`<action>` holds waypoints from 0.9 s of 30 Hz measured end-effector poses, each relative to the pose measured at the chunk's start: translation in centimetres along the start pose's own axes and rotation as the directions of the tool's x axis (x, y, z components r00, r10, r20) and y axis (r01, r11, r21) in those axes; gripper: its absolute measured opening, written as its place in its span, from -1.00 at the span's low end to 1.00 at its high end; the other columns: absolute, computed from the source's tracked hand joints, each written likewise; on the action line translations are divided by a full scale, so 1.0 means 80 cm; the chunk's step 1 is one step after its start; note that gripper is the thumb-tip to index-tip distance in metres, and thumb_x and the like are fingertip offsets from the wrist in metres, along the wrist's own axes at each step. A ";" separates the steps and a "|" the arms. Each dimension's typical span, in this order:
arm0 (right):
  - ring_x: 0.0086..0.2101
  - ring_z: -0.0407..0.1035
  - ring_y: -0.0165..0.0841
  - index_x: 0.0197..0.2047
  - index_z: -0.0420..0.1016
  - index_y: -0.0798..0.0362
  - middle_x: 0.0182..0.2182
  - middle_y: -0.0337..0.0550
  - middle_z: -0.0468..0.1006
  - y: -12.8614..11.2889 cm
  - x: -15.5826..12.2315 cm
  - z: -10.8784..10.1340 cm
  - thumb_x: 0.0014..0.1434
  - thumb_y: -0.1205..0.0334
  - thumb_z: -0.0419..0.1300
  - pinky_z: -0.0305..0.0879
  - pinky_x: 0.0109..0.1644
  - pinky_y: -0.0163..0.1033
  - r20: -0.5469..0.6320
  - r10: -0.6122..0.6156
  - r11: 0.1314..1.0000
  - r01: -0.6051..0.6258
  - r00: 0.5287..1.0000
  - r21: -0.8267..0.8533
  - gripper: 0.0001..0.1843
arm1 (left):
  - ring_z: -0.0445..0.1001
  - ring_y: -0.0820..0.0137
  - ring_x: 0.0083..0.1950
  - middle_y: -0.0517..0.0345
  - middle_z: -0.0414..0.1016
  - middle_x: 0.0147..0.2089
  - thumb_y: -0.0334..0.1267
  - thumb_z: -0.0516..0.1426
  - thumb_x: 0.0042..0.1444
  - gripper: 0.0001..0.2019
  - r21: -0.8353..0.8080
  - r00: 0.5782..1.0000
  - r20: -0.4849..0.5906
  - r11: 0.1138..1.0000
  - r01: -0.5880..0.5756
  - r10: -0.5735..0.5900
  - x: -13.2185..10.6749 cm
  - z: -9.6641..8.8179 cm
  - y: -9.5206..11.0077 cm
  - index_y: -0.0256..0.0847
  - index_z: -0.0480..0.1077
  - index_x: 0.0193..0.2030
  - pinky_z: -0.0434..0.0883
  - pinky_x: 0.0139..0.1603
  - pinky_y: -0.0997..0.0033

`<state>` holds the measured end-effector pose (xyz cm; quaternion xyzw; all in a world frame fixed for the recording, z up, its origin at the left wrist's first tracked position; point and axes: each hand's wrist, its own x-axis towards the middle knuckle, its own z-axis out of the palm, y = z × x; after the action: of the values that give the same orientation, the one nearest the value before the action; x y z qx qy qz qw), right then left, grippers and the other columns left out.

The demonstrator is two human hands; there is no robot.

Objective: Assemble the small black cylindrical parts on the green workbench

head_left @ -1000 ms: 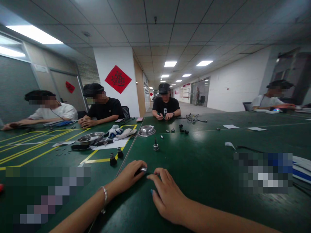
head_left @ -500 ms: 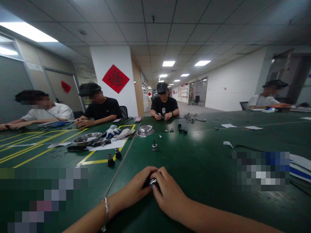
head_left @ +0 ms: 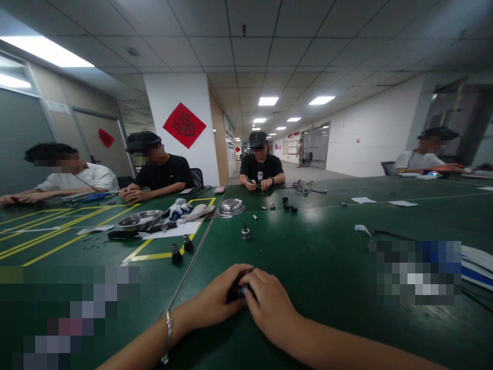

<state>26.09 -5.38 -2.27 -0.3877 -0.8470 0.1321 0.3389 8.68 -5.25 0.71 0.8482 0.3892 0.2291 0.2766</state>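
Note:
My left hand (head_left: 217, 297) and my right hand (head_left: 271, 303) meet low over the green table (head_left: 327, 288). Between them is a small black part (head_left: 235, 293), mostly covered by the fingers, so its kind cannot be made out. My left fingers curl around its far side with the thumb below. The right fingers and thumb close on its right end. Ahead of the hands stands a round metal part with a dark stem (head_left: 245, 232). Two black cone-shaped parts with silvery tops, one nearer (head_left: 176, 255) and one farther (head_left: 188, 244), stand to the left.
Steel bowls, one upright (head_left: 140, 219) and one seemingly upside down (head_left: 231, 207), lie near some gloves (head_left: 180, 209). Several small black parts (head_left: 289, 207) are scattered farther back. A person (head_left: 262, 167) works opposite; others sit left and right. Blurred patches hide both near sides.
My right fingers have shifted and folded further over the part. The silvery piece that showed between the hands is now mostly covered. The view has moved slightly.

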 end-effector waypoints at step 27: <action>-0.24 0.31 -0.33 -0.17 0.38 0.03 -0.26 -0.17 0.38 -0.001 0.000 -0.005 0.20 0.46 0.03 0.23 -0.17 -0.25 -0.059 -0.038 0.982 0.048 0.998 0.183 -0.80 | 0.34 0.33 -0.21 0.24 0.39 -0.29 -0.10 0.31 -0.10 -0.68 0.151 0.998 -0.028 0.987 0.061 -0.057 0.007 0.004 -0.030 -0.20 0.34 -0.30 0.24 -0.19 0.41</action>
<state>26.31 -5.44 -1.95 -0.3397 -0.8296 0.1917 0.3994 7.91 -3.58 -0.99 0.8522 0.4337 0.2006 0.2134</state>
